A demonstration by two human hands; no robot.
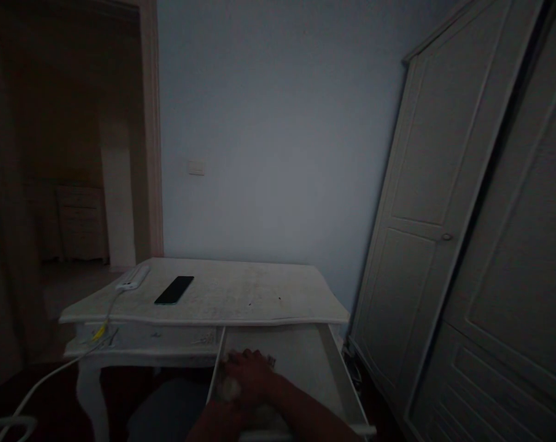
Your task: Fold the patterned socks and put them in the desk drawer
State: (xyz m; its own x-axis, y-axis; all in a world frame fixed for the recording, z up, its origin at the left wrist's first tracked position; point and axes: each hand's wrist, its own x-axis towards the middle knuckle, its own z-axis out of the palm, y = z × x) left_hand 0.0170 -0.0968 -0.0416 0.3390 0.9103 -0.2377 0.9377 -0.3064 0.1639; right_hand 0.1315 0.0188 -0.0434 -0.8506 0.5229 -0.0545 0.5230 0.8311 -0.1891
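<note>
An extended drawer (300, 362) sticks out from the right half of a white desk (241, 282). My right hand (252, 374) is inside it near the left wall, back up, with the fingers curled down. What lies under those fingers is hidden. Close below and left, my left hand (222, 414) is dim and partly overlapped by the right arm; its fingers do not show clearly. A pale roundish thing (230, 388) shows between the hands, too dark to name. A small patterned piece (271, 361) lies just beyond my right fingers.
A black phone (174, 290) lies on the desktop, left of centre. Beside it is a white power strip (134, 277), its cable (51, 371) running down over the desk's left front. A tall wardrobe (420, 202) stands close on the right. At the left is a doorway (151, 135).
</note>
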